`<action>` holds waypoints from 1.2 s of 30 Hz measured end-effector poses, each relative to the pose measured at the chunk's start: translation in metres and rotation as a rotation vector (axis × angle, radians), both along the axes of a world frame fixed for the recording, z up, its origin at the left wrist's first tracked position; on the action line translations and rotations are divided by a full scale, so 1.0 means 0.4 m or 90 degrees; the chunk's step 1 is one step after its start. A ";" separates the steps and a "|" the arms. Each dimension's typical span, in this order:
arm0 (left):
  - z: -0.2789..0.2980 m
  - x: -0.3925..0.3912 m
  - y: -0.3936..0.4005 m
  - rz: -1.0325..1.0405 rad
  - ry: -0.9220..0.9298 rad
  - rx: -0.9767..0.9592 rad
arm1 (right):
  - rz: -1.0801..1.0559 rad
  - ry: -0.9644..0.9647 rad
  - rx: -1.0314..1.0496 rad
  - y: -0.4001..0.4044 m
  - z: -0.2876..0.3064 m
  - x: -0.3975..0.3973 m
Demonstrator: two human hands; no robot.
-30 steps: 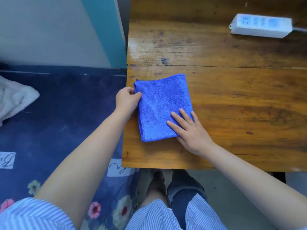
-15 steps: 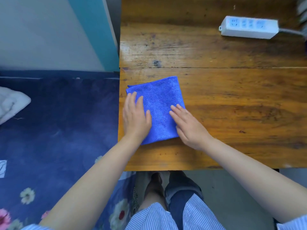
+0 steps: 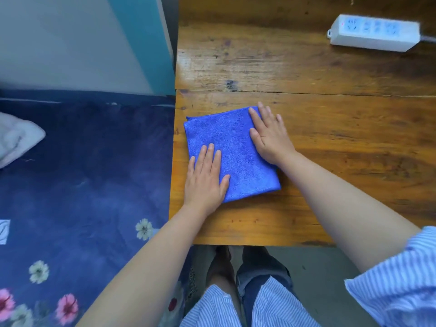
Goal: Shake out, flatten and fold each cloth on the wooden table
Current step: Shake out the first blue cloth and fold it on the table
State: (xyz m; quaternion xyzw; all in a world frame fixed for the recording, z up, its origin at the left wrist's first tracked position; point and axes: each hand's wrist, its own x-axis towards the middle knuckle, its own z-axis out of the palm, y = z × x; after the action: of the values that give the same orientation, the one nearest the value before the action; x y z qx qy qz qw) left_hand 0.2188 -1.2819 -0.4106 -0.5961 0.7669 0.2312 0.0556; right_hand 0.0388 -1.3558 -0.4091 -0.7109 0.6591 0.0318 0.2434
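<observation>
Cloth (image 3: 232, 149): blue, folded, flat on desk (image 3: 330, 128) under both hands.
Left hand (image 3: 205, 178): fingers straight, pressing cloth's near left corner.
Right hand (image 3: 269, 135): fingers straight, pressing cloth's far right edge.
Power strip (image 3: 374, 33): well beyond right hand.

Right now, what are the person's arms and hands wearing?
Both hands, the left hand and the right hand, are bare: no gloves, rings or watch show. The forearms are bare too. A short sleeve with thin blue and white stripes covers the right upper arm.
</observation>
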 end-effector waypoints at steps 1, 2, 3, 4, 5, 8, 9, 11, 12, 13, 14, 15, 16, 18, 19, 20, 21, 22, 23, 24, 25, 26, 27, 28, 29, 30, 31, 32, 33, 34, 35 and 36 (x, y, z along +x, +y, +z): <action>-0.007 0.003 0.001 -0.014 -0.016 -0.017 | -0.022 0.015 0.016 -0.005 0.002 -0.010; -0.001 0.005 -0.002 -0.025 -0.019 -0.038 | -0.033 0.023 0.029 -0.004 0.007 -0.021; 0.001 0.008 -0.002 -0.030 -0.005 -0.044 | -0.038 0.018 0.036 0.006 0.014 -0.035; 0.002 0.013 -0.004 -0.041 0.003 -0.045 | -0.036 0.004 0.032 0.024 0.022 -0.048; 0.007 0.020 -0.003 -0.057 0.002 -0.027 | -0.031 -0.011 0.016 0.051 0.028 -0.062; 0.008 0.050 0.012 -0.092 -0.008 0.006 | -0.016 -0.066 -0.030 0.150 0.046 -0.091; 0.009 0.055 0.019 -0.066 0.011 0.004 | -0.036 -0.078 -0.030 0.177 0.050 -0.093; 0.012 0.055 0.038 0.080 0.077 -0.038 | -0.093 -0.098 -0.012 0.211 0.064 -0.078; 0.007 0.056 0.049 0.141 0.087 -0.051 | -0.117 -0.114 -0.006 0.220 0.068 -0.065; 0.008 0.053 0.060 0.162 0.087 -0.068 | -0.129 -0.137 -0.003 0.225 0.072 -0.050; 0.008 0.051 0.076 0.137 0.079 -0.101 | -0.114 -0.148 -0.013 0.232 0.075 -0.036; 0.006 0.049 0.090 0.082 0.063 -0.154 | -0.077 -0.142 -0.035 0.239 0.075 -0.026; 0.006 0.049 0.107 0.026 0.048 -0.196 | -0.029 -0.133 -0.055 0.250 0.074 -0.020; -0.013 0.052 0.130 -0.042 0.052 -0.272 | 0.097 -0.107 -0.096 0.271 0.059 -0.023; -0.015 0.051 0.133 -0.054 0.055 -0.290 | 0.148 -0.093 -0.099 0.278 0.050 -0.030; -0.016 0.049 0.133 -0.053 0.046 -0.291 | 0.190 -0.081 -0.101 0.284 0.044 -0.038; -0.017 0.050 0.128 -0.055 0.042 -0.299 | 0.214 -0.072 -0.099 0.287 0.037 -0.046; -0.018 0.054 0.120 -0.059 0.041 -0.314 | 0.222 -0.062 -0.100 0.288 0.030 -0.053; -0.017 0.056 0.114 -0.069 0.041 -0.317 | 0.229 -0.050 -0.109 0.288 0.023 -0.061; -0.018 0.060 0.105 -0.087 0.038 -0.319 | 0.243 -0.038 -0.119 0.287 0.019 -0.066; -0.018 0.065 0.099 -0.110 0.027 -0.317 | 0.262 -0.026 -0.130 0.285 0.019 -0.068; -0.020 0.069 0.088 -0.135 0.006 -0.318 | 0.288 -0.012 -0.140 0.273 0.019 -0.070; -0.013 0.069 0.082 -0.159 -0.025 -0.314 | 0.312 0.001 -0.152 0.263 0.022 -0.072; -0.007 0.065 0.074 -0.184 -0.063 -0.315 | 0.337 0.018 -0.166 0.253 0.024 -0.073; 0.002 0.059 0.066 -0.204 -0.097 -0.320 | 0.363 0.031 -0.172 0.244 0.026 -0.074; 0.010 0.051 0.064 -0.218 -0.123 -0.334 | 0.384 0.042 -0.179 0.236 0.032 -0.075; 0.019 0.042 0.062 -0.222 -0.144 -0.336 | 0.398 0.045 -0.187 0.232 0.035 -0.075; 0.027 0.034 0.063 -0.214 -0.148 -0.340 | 0.403 0.038 -0.193 0.224 0.045 -0.074; 0.034 0.027 0.065 -0.199 -0.148 -0.331 | 0.402 0.020 -0.193 0.214 0.054 -0.072; 0.038 0.022 0.068 -0.184 -0.148 -0.335 | 0.396 -0.008 -0.188 0.204 0.064 -0.069; 0.046 0.019 0.070 -0.161 -0.145 -0.333 | 0.394 -0.041 -0.179 0.193 0.075 -0.069; 0.054 0.015 0.071 -0.142 -0.145 -0.333 | 0.386 -0.073 -0.160 0.183 0.087 -0.068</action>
State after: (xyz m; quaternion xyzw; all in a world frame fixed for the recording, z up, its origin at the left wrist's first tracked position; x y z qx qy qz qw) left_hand 0.2249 -1.2536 -0.3892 -0.5243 0.8500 -0.0503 0.0111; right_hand 0.0115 -1.2826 -0.3742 -0.8997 0.4017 -0.0189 0.1696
